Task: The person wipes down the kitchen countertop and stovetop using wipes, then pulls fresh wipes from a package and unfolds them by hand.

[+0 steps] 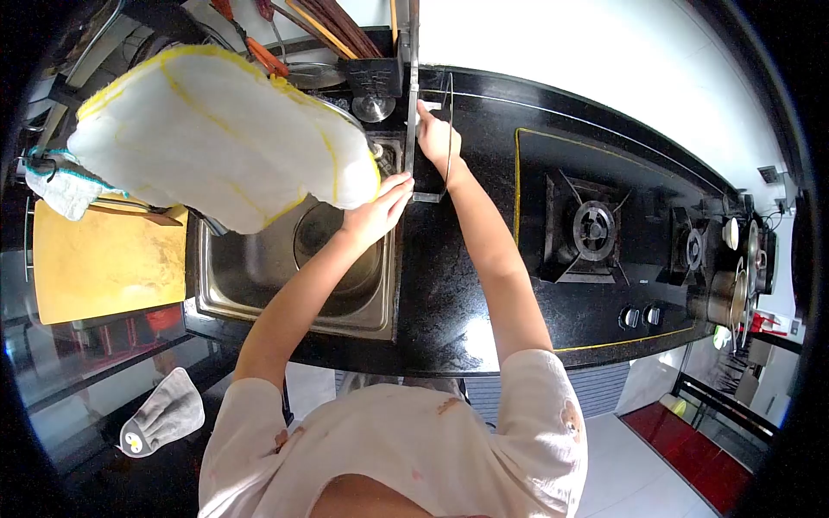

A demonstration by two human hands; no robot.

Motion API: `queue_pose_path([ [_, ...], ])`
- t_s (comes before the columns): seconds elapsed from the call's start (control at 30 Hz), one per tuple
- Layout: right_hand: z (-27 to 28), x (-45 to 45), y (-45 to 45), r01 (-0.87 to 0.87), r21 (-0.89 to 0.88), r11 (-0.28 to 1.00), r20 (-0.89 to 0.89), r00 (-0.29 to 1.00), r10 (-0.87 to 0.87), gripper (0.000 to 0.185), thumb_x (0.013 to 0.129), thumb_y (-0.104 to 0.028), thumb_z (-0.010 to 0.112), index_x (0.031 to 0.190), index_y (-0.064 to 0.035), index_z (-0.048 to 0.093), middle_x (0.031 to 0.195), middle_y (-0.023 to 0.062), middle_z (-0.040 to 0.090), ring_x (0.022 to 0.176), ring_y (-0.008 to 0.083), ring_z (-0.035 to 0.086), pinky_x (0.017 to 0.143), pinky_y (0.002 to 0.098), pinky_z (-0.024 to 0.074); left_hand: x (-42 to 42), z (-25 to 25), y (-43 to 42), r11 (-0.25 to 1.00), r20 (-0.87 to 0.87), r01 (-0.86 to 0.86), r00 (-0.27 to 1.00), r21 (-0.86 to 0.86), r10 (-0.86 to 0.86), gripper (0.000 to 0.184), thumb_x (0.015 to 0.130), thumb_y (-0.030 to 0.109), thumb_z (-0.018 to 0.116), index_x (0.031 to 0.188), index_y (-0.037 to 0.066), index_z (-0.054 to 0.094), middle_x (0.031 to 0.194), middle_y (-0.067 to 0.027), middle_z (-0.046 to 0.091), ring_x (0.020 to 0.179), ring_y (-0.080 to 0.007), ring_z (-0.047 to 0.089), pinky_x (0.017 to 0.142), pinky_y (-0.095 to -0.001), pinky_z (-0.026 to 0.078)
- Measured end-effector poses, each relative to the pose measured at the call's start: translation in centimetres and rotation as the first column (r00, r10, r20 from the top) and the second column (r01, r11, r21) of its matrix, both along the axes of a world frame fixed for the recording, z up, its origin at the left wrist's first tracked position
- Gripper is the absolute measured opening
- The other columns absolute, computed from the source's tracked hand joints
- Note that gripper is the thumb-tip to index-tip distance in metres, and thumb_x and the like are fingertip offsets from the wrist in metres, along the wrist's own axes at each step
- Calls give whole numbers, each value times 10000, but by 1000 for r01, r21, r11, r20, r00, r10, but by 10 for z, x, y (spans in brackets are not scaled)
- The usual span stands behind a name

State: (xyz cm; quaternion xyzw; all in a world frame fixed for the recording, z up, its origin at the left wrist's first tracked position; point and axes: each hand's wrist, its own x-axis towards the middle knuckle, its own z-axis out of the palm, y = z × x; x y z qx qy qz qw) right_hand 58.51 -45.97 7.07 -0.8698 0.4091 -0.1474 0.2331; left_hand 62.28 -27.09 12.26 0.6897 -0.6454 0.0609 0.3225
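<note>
Seems to be steadying the metal stand (413, 129), upper middle of the frame, beside the sink (391, 293). Touching it low with the left hand (380, 210), fingers close together; seemingly higher with the right hand (439, 142). Can't tell if pinching with either. Probably calls for holding tight next.

A gas burner (594, 230) is seen at right, a yellow cutting board (108, 263) at left, a penguin hand towel (164, 416) lower left.

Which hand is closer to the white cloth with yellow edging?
The left. The left hand is at the right-hand end of the white cloth; the right hand is farther away, beyond the metal bar.
</note>
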Motion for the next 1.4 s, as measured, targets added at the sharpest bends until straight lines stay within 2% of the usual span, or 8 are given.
queue_pose_path([
  [0.2,7,-17,-11,110,-62,992,-164,979,-119,378,828,-201,382,1200,-271,401,740,169,613,663,330,606,590,451,468,-1,3,0,1000,-27,7,1000,8,-7,143,762,160,581,883,91,614,977,12,589,766,-173,589,679,-287,454],
  [0.27,5,-15,-5,86,-116,990,-176,979,-105,367,821,-182,375,1184,-177,429,715,152,616,632,306,610,553,417,477,0,1,0,1000,8,7,1000,-1,-7,155,759,166,581,895,103,617,979,17,590,765,-168,594,661,-286,479],
  [0.4,13,8,9,105,73,992,-47,994,-101,390,828,-191,346,1200,-272,428,782,177,612,725,337,601,652,426,472,0,0,-1,1000,35,1,999,-30,1,155,753,170,588,891,107,621,970,19,595,754,-165,599,639,-282,493],
  [0.6,22,-21,-8,121,3,993,-202,972,-117,341,858,-256,326,1174,-288,450,768,150,620,710,315,611,606,419,480,0,1,1,1000,-31,5,1000,20,-5,160,755,156,594,902,96,609,979,12,587,777,-176,587,686,-290,456],
  [0.63,16,-18,-7,119,-54,991,-182,975,-127,345,849,-238,349,1176,-278,451,754,145,620,704,318,612,590,427,478,-1,1,1,1000,-37,7,999,17,-6,162,755,156,593,904,96,609,980,11,587,780,-176,587,690,-290,456],
  [0.73,19,-2,4,80,78,994,-94,993,-72,412,797,-170,402,1200,-251,435,795,168,616,737,325,607,647,421,478,0,3,0,1000,-19,4,1000,3,-4,158,755,162,591,899,100,613,976,11,590,771,-173,592,674,-286,469],
  [0.9,18,-12,-1,116,55,992,-99,989,-110,386,803,-181,412,1174,-276,453,792,154,618,742,325,605,639,431,481,1,2,-1,1000,14,13,1000,-19,-13,144,756,175,588,880,109,620,970,14,593,745,-167,599,617,-280,491],
  [1.4,12,-9,7,185,121,975,-50,982,-180,383,795,-229,422,1177,-256,438,807,170,612,741,336,597,647,446,472,0,3,-1,1000,11,5,1000,-8,-5,141,760,177,584,874,103,620,973,17,592,750,-171,596,632,-281,492],
])
